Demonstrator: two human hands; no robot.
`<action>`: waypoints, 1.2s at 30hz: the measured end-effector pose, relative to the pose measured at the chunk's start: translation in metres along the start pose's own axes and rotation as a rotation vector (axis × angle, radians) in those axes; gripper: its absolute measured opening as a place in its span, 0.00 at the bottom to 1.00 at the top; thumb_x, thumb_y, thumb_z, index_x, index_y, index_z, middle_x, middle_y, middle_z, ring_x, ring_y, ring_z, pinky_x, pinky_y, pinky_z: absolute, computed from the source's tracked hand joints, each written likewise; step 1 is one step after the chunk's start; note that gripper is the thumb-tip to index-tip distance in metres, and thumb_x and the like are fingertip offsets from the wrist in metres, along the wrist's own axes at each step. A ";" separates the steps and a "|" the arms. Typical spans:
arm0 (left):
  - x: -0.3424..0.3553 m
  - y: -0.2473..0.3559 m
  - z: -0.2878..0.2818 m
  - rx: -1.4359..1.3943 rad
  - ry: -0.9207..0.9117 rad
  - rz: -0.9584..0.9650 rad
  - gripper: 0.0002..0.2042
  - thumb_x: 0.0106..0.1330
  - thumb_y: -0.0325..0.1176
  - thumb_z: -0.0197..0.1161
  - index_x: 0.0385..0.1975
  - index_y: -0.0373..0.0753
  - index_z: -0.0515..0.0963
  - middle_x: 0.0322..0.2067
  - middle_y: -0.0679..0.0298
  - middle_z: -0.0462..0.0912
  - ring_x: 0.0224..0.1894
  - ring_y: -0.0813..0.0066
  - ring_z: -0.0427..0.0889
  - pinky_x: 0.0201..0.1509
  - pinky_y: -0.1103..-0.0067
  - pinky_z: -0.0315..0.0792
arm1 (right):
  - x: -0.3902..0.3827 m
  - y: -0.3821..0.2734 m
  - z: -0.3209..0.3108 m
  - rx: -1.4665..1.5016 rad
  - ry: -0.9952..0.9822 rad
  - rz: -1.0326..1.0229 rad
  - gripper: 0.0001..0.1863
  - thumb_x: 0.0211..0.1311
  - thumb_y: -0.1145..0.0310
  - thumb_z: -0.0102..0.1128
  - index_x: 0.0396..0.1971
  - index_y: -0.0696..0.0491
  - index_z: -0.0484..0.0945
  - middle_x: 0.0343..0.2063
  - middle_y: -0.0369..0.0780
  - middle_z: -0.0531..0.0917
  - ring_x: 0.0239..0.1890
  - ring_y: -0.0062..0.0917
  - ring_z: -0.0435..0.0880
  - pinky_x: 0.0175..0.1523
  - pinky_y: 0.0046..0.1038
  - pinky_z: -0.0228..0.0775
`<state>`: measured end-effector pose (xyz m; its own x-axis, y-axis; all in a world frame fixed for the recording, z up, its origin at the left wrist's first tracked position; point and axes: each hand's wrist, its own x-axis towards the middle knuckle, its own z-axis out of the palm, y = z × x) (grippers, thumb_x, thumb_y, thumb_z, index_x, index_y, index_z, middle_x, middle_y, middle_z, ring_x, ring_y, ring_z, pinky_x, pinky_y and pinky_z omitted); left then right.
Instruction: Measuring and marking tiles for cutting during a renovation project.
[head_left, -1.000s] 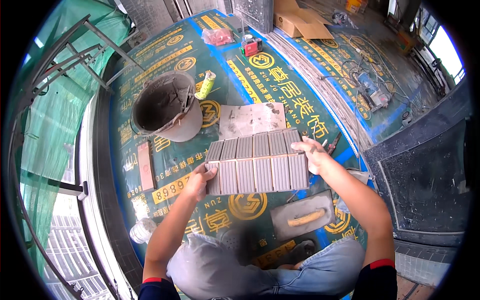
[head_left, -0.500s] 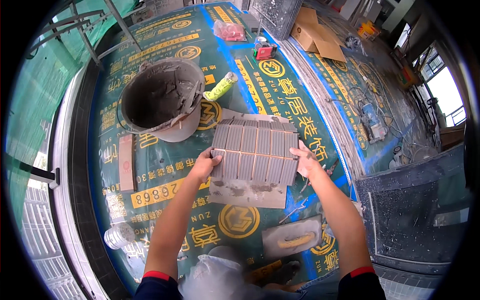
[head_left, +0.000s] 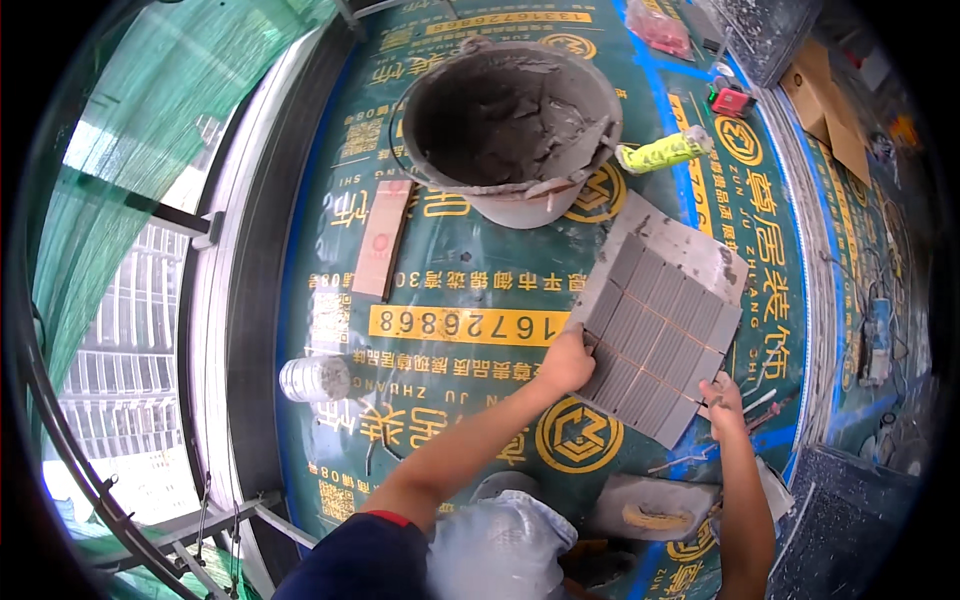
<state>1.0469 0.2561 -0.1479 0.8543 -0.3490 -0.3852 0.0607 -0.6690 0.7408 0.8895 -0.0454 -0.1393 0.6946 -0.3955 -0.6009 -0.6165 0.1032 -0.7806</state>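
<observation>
My left hand [head_left: 568,358] grips the lower-left edge of a grey sheet of ribbed tiles [head_left: 655,325] with thin orange joints, and my right hand [head_left: 722,402] is closed on its lower-right corner. The sheet lies over a smudged pale board [head_left: 720,255]; whether it rests fully on it I cannot tell. Above it stands a bucket [head_left: 525,205] of grey mortar with a yellow-green wrapped tool [head_left: 658,152] at its rim. Below my hands lies a flat trowel [head_left: 665,518] with a wooden handle.
A pinkish strip [head_left: 383,240] and a clear bottle [head_left: 315,378] lie on the green floor sheeting to the left, beside a railing with green netting [head_left: 120,90]. On the right are a floor track, a red device [head_left: 730,98], cardboard [head_left: 830,110], cables and a blue power tool [head_left: 878,330].
The tile sheet has turned clockwise and tilted, its right end coming down toward me. My view has swung left, so bucket and floor items appear farther right in the picture.
</observation>
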 end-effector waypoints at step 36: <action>-0.151 -0.021 -0.087 -0.323 0.149 0.102 0.17 0.71 0.23 0.59 0.59 0.33 0.74 0.45 0.44 0.85 0.49 0.46 0.86 0.54 0.66 0.78 | -0.106 -0.037 0.185 -0.430 0.118 -0.672 0.17 0.65 0.71 0.61 0.51 0.63 0.74 0.40 0.55 0.77 0.43 0.56 0.79 0.48 0.44 0.74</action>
<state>0.9610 0.3797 -0.0575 0.9286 -0.2881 -0.2337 0.1110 -0.3855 0.9160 0.9072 0.1612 -0.0780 0.9388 -0.3440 0.0143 -0.1861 -0.5417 -0.8197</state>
